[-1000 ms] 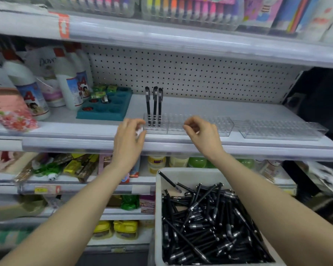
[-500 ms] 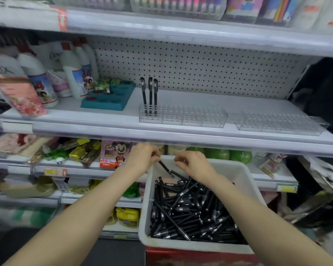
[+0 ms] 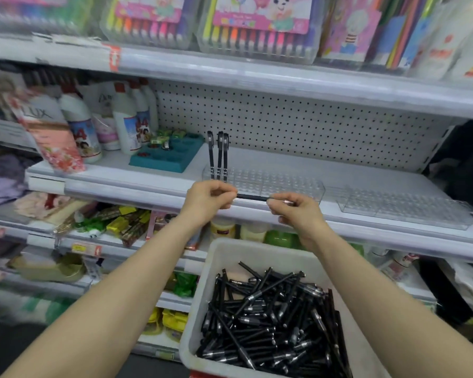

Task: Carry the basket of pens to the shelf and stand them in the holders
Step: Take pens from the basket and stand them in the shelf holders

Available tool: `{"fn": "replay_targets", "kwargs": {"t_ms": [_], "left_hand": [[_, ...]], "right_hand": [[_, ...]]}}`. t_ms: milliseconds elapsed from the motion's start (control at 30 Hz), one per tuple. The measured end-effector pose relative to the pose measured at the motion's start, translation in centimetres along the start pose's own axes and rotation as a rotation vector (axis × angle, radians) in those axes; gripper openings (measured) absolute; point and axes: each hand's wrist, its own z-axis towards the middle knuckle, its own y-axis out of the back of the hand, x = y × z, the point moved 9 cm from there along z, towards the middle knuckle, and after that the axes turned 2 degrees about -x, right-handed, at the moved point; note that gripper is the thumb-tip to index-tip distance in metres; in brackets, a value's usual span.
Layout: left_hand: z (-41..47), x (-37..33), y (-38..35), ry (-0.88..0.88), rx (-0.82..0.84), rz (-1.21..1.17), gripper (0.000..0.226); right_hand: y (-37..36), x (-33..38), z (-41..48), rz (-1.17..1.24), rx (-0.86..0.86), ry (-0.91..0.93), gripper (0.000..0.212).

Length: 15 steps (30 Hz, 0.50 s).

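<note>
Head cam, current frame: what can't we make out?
All in the head view:
- pen: its left end is hidden in the left hand, and the right hand covers part of it.
- basket: near side cut off by the bottom edge.
- clear holder: holes too small to count.
- lower-left shelf goods: blurred, labels unreadable.

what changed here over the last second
The left grip and right grip dropped from the clear holder to the basket, took one black pen and rose again; they now hold it level between them. The three standing pens, holder and basket stayed put.
</note>
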Motion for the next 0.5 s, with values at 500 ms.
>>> {"fn": "replay_targets", "kwargs": {"t_ms": [500], "left_hand": [[5.1, -2.6, 1.1, -0.525, -0.154, 0.633, 0.027]], "right_hand": [[-3.4, 8.5, 9.3, -0.085, -0.201, 0.183, 0.007]]}}
